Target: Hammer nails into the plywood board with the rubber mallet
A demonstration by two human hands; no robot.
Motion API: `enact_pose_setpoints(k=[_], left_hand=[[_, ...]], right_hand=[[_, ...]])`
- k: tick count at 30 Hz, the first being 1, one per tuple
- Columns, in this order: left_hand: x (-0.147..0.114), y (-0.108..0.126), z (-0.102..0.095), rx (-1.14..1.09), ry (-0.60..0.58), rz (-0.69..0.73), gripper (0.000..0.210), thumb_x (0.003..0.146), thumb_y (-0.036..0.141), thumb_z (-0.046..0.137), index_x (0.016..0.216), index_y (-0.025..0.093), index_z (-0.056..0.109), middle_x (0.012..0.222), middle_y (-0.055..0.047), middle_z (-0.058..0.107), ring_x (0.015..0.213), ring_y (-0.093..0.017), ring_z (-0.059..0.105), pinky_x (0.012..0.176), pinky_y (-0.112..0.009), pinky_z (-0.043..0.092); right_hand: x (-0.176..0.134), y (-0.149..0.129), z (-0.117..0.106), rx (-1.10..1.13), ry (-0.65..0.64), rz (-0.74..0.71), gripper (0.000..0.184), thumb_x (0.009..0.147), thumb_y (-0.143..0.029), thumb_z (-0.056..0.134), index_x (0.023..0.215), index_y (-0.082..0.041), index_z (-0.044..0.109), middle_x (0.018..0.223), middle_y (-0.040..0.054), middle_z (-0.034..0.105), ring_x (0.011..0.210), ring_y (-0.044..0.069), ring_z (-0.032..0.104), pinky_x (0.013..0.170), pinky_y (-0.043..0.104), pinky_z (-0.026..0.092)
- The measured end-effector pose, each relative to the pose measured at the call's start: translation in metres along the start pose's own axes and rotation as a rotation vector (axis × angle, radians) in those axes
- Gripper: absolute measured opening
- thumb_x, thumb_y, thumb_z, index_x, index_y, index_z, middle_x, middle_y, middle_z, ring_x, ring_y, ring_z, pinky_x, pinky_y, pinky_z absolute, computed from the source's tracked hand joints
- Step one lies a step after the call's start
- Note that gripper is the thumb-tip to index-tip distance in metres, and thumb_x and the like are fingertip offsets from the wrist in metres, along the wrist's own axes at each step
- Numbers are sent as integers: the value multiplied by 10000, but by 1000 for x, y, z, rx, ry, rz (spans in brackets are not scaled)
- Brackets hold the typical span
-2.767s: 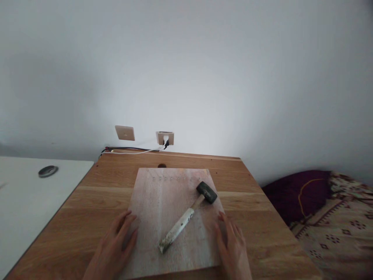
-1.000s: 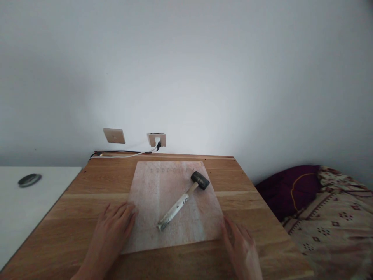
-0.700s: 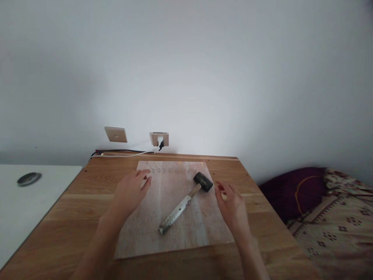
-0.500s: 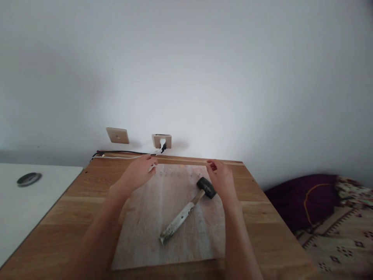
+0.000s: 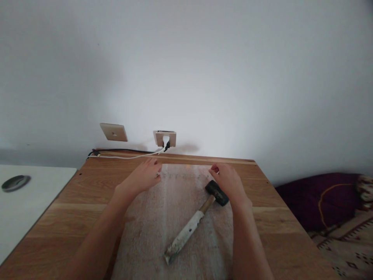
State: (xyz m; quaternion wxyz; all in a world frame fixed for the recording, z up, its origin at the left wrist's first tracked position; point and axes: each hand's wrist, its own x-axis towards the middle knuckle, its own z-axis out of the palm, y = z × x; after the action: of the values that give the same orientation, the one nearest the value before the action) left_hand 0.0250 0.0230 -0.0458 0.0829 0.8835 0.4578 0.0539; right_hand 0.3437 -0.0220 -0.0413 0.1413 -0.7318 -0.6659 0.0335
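A wooden-handled mallet (image 5: 186, 229) with a black head lies diagonally across a pale, worn board (image 5: 145, 237). Small marks or upright bits, perhaps nails, form a row near the board's far edge; they are too small to tell. My left hand (image 5: 145, 175) is at the board's far left corner, its fingers curled and a gap between thumb and forefinger. At the far right, beside the mallet head, is my right hand (image 5: 227, 179). Its thumb and fingertips are drawn together; whatever is between them cannot be made out.
Beneath the board is a wooden tabletop (image 5: 279, 233) against a white wall (image 5: 204, 77). A black cable and a white cable (image 5: 125, 157) run along its back to a wall socket (image 5: 171, 139). A white surface (image 5: 35, 206) stands left, purple and patterned fabric (image 5: 320, 198) right.
My view has shifted closer, so the board and mallet appear larger and lower. Both hands stay near the board's far corners; my right fingertips are closer together.
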Motion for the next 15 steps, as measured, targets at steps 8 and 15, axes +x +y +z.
enact_pose_setpoints(k=[8, 15], left_hand=[[-2, 0, 1, 25, -64, -29, 227, 851, 62, 504, 998, 163, 645, 1095, -130, 649, 977, -262, 640, 909, -390, 510], [2, 9, 1, 5, -97, -10, 239, 900, 38, 458, 938, 175, 650, 1029, -108, 676, 959, -253, 655, 864, -357, 501]], right_hand=[[2, 0, 8, -67, -81, 38, 163, 929, -316, 686, 838, -202, 759, 882, 92, 783, 827, 235, 714, 687, 307, 469], [6, 6, 14, -26, -100, 27, 166, 907, -319, 716, 817, -198, 784, 880, 91, 796, 849, 243, 724, 739, 320, 490]])
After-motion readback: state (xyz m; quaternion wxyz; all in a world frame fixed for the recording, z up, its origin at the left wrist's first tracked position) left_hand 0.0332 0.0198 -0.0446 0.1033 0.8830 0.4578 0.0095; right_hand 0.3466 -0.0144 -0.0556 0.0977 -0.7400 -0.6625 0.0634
